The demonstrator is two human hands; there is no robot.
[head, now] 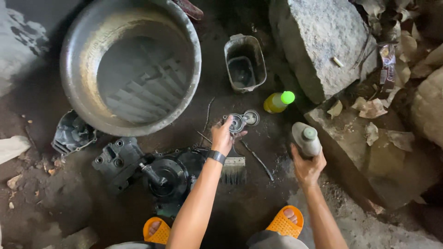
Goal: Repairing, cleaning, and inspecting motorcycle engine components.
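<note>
- Left hand (222,137), mid-frame, has its grip closed on a round grey metal part with two ring-shaped ends (243,121).
- Right hand (307,167), lower right, grips a grey plastic bottle with a green cap (306,139).
- Big round metal basin (131,64), upper left, holds grey liquid.
- Small dirty cut-open can (245,62), top centre, holds a dark residue.
- Yellow bottle with a green cap (278,101) lies on the dirt floor (83,203).

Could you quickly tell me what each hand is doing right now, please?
Left hand: closed on a round metal part on the ground.
Right hand: closed around a grey bottle, held up.
</note>
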